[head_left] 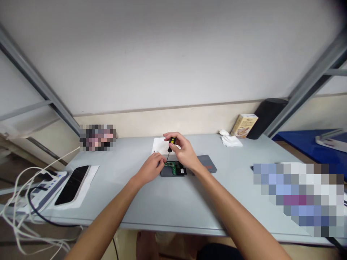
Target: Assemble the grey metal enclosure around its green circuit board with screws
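A black-and-yellow screwdriver is gripped in the curled fingers of my right hand. Its thin shaft slants down to the left end of a green circuit board, close to my left fingertips. The board sits in an opened dark grey electronic device with a black part at its right. My left hand is closed on the device's left end; the fingertips are partly hidden. Behind it, a white paper sheet carries several tiny dark pieces, apparently screws. A flat grey case with reddish marking lies behind my right wrist.
At left, a phone rests on white paper beside a power strip with tangled cables. Crumpled tissue, a yellow carton and a black cylinder stand at back right. Blurred-out items occupy both sides.
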The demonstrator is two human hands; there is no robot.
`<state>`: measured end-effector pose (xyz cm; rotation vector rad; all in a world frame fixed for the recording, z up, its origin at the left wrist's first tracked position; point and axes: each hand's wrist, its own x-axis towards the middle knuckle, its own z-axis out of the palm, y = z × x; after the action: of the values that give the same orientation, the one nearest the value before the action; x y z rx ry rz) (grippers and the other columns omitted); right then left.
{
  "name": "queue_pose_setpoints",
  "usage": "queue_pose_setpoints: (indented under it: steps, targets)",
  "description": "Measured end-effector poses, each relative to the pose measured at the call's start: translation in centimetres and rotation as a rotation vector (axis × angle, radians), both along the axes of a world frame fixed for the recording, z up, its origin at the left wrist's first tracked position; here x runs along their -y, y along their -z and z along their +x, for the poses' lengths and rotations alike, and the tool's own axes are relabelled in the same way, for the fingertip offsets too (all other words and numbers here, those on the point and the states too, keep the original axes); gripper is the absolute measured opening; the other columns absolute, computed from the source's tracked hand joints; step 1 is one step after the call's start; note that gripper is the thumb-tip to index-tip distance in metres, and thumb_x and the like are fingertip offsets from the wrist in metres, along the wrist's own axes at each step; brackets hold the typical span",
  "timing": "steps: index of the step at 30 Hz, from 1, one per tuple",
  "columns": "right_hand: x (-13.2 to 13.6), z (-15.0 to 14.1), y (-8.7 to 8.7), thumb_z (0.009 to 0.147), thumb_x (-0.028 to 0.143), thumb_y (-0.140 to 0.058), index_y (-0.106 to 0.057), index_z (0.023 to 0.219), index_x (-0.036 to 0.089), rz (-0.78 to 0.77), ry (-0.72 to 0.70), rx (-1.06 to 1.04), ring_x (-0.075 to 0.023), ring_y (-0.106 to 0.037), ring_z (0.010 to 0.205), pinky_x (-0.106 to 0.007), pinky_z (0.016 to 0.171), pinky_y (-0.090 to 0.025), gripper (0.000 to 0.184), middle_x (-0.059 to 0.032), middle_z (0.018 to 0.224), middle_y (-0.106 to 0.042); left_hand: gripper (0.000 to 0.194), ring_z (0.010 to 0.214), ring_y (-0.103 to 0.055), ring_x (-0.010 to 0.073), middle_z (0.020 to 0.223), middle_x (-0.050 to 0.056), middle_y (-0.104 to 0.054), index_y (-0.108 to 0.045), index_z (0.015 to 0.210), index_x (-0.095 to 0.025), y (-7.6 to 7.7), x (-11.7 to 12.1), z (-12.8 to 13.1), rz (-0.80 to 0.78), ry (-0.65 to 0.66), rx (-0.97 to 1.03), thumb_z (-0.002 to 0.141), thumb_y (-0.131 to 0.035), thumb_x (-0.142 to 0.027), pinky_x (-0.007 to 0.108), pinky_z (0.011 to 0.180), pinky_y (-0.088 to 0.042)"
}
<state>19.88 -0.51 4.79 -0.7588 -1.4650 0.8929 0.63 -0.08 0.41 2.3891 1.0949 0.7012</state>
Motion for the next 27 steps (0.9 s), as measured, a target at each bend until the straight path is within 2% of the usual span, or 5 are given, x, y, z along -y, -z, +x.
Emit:
queue_pose_setpoints:
  steps: [6,13,20,24,27]
  targets:
    - [-0.5,0.3,0.2,0.083,0.031,-0.074,-0.067,0.09,0.025,-0.001,0.174,0.016,-0.0192,-0.062,0.093,-0.038,0.087,-0.052,0.012,-0.0066,0.114,-0.062,0.026,0.096,-0.06,0.0241,0.093,0.006,-0.067,-0.063,0.091,-0.022,-0.1,0.0,0.0,-0.012,0.01,0.0,0.102,-0.039,-0.022,0.04,0.092,-0.049]
    - [-0.9,0.6,0.6,0.088,0.038,-0.065,-0.064,0.114,0.027,-0.102,-0.118,-0.18,-0.0233,-0.066,0.103,-0.041,0.092,-0.05,0.028,-0.0063,0.114,-0.069,0.023,0.1,-0.059,0.0243,0.096,0.006,-0.067,-0.061,0.091,-0.022,0.0,0.0,-0.1,-0.056,0.009,0.016,0.101,-0.04,-0.022,0.04,0.094,-0.049]
    - [-0.7,0.4,0.5,0.083,0.041,-0.077,-0.066,0.086,0.024,-0.012,0.151,-0.07,-0.0178,-0.06,0.086,-0.034,0.083,-0.051,0.02,-0.0029,0.096,-0.06,0.023,0.098,-0.06,0.0237,0.094,0.006,-0.067,-0.061,0.09,-0.021,0.3,-0.1,-0.1,-0.041,0.006,0.03,0.101,-0.041,-0.021,0.039,0.093,-0.049]
    - [-1.2,0.8,0.8,0.088,0.042,-0.07,-0.066,0.114,0.027,-0.079,-0.028,-0.185,-0.0204,-0.065,0.092,-0.037,0.087,-0.051,0.031,-0.0037,0.1,-0.068,0.02,0.094,-0.06,0.0228,0.092,0.005,-0.065,-0.061,0.093,-0.021,0.4,-0.1,-0.1,-0.044,-0.019,0.024,0.1,-0.042,-0.02,0.037,0.089,-0.049]
    - [-1.3,1.0,1.1,0.092,0.044,-0.065,-0.067,0.11,0.026,-0.079,-0.088,-0.216,-0.0217,-0.065,0.097,-0.038,0.089,-0.049,0.025,-0.0053,0.106,-0.07,0.019,0.093,-0.06,0.0228,0.092,0.005,-0.065,-0.061,0.094,-0.02,0.3,-0.1,0.0,-0.048,-0.024,0.02,0.099,-0.043,-0.019,0.037,0.088,-0.049]
